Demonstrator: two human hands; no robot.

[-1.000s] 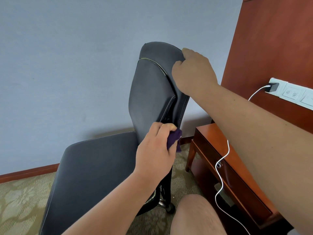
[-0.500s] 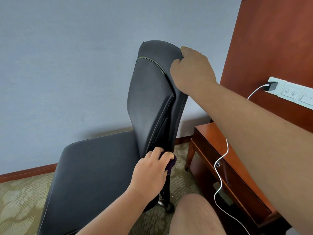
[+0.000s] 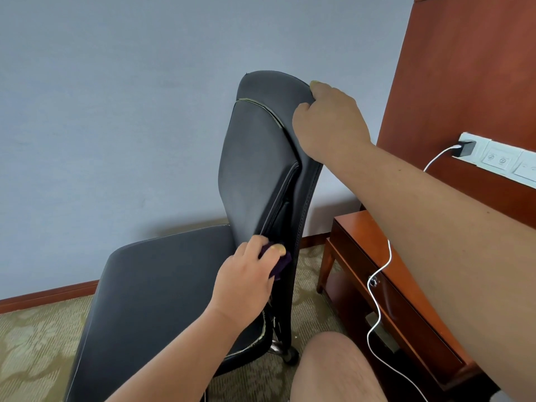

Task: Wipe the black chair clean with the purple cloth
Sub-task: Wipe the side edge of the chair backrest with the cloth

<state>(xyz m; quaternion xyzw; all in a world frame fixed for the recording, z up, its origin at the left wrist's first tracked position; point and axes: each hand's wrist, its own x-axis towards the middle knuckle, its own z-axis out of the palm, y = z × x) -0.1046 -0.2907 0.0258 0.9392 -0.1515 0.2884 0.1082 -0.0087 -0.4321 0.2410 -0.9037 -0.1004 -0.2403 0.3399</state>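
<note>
**Hazards.** The left hand pinches the bunched purple cloth between thumb and curled fingers. It presses the cloth into the narrow slot at the lower side edge of the black chair backrest, just above the seat. In this slot the cloth is likely to snag or be dragged out of the grip, and fingertips could be nipped if the pad flexes. The chair stands on a caster, so wiping pressure may roll or swivel it into the bench just beside it. The right hand, fingers curled over the top corner of the backrest, is the only restraint, and a slack grip there would free the chair. The white cable draped down the bench front could catch on the frame.

**Materials.**
- **Cloth:** soft and crumpled, mostly hidden by the hand.
- **Chair:** smooth, matte, leather-like upholstery with stitched seams. The seat is flat and squarish, and the backrest is tall with a rounded top. The trim at the seat's rear corner looks frayed.
- **Bench:** glossy reddish wood with square edges.
- **Carpet**: patterned.
</note>
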